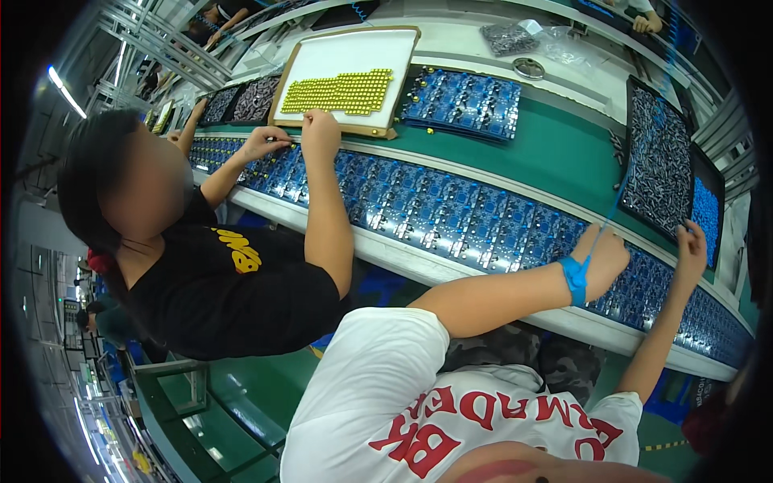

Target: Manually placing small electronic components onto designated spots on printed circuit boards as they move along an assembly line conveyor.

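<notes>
Left hand (601,261), fingertips hidden, partly covers the blue circuit boards (483,221).

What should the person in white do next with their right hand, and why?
Perhaps dip the right hand among the dark parts to take one: its fingertips are close beside them, while the left hand is over the row of circuit boards. Whether the right hand already holds something is unclear.
</notes>
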Action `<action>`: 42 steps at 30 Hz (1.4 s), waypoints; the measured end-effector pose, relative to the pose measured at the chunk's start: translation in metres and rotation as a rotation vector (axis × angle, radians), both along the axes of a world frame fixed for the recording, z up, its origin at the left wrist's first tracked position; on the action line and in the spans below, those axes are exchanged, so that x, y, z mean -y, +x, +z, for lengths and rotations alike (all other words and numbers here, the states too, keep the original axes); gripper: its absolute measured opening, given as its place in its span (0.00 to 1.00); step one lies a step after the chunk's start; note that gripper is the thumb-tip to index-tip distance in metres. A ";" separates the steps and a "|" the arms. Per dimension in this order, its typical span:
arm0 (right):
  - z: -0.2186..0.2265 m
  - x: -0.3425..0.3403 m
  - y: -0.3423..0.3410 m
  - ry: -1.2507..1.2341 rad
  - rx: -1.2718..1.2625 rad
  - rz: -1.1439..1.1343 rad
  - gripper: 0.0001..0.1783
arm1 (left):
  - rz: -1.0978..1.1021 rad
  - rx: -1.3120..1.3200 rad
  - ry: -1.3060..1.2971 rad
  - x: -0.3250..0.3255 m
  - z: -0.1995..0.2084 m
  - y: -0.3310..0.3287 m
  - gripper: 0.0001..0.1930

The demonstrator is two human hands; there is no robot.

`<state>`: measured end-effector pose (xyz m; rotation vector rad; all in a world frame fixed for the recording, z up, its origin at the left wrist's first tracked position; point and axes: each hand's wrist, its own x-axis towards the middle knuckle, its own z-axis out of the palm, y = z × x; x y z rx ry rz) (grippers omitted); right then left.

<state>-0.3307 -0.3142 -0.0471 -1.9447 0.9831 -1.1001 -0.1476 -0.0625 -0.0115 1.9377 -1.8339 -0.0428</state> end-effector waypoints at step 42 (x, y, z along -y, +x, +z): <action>-0.019 -0.073 0.043 -0.257 -0.324 0.663 0.21 | -0.269 -0.543 -0.409 0.040 -0.026 -0.016 0.04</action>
